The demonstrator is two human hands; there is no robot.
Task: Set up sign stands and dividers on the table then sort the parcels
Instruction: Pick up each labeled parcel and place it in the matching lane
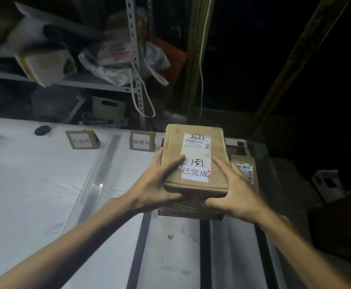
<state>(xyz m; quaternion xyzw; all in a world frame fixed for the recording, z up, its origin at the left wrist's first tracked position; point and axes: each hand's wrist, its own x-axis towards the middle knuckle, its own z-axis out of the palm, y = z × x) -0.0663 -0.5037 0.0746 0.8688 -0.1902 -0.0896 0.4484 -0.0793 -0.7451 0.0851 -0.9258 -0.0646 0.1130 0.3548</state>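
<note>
A brown cardboard parcel (193, 147) with a white shipping label and a handwritten sticker is held above the white table (24, 184). My left hand (160, 184) grips its left side, thumb on top. My right hand (231, 188) grips its right near corner. Under it lies another flat cardboard parcel (191, 211). A third labelled parcel (245, 167) lies just to the right. Two cardboard sign stands (82, 139) (141, 141) with white labels stand along the table's far edge. Clear plastic dividers (99, 174) (141, 236) run across the tabletop.
Behind the table stands a metal shelf rack (136, 59) loaded with bags, boxes and a white storage bin (108, 107). A round hole (42, 130) is in the table at the far left. The right side is dark, with dim boxes on the floor.
</note>
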